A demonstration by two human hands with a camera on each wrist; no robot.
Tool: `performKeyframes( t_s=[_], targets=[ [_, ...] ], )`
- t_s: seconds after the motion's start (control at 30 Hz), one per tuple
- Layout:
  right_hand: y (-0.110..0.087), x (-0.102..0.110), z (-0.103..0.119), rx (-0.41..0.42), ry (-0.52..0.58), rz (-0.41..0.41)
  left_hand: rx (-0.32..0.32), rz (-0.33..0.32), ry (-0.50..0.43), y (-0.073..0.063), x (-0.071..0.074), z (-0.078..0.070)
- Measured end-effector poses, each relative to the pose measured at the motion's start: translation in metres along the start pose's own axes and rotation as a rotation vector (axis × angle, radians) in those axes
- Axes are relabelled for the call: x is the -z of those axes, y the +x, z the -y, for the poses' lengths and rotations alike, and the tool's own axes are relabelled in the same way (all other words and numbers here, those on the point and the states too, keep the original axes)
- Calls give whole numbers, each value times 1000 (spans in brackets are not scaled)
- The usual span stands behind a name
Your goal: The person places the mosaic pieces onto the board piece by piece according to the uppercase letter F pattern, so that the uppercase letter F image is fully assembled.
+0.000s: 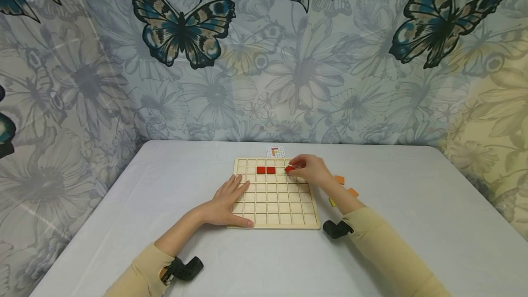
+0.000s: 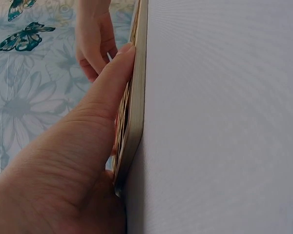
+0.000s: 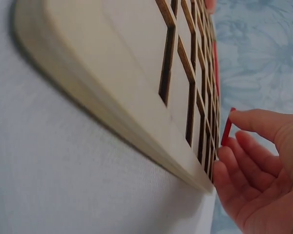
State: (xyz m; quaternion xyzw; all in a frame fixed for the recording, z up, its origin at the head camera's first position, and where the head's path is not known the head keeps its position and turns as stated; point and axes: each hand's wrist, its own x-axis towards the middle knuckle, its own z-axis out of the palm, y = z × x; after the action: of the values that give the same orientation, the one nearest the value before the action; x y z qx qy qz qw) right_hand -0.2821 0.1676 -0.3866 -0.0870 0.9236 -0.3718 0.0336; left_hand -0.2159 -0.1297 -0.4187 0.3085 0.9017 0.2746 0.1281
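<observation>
A wooden grid board (image 1: 273, 195) lies flat on the white table. Two red square tiles (image 1: 261, 170) sit side by side in its second row from the far edge. My left hand (image 1: 222, 203) rests on the board's left side with fingers spread, the thumb (image 2: 107, 87) along the near edge. Over the far right part of the board, my right hand (image 1: 311, 168) pinches another red tile (image 1: 288, 168) between thumb and fingers. In the right wrist view that thin tile (image 3: 227, 127) is held on edge, just off the grid.
A small printed card (image 1: 275, 151) with a coloured grid pattern lies beyond the board's far edge. Orange tiles (image 1: 339, 179) and a yellow tile (image 1: 332, 202) lie right of the board, partly behind the right forearm. A butterfly-patterned wall covering (image 1: 288, 81) stands behind the table.
</observation>
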Motion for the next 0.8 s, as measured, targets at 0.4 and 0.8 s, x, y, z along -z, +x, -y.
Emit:
performKeyframes(
  t_s=[0.4,0.8],
  targets=[
    [6,-10,11,99,-56,27,0,-4,5,0,0,-1],
    [8,-17,9,167,-69,40,-1,-2,6,-1,0,-1]
  ],
)
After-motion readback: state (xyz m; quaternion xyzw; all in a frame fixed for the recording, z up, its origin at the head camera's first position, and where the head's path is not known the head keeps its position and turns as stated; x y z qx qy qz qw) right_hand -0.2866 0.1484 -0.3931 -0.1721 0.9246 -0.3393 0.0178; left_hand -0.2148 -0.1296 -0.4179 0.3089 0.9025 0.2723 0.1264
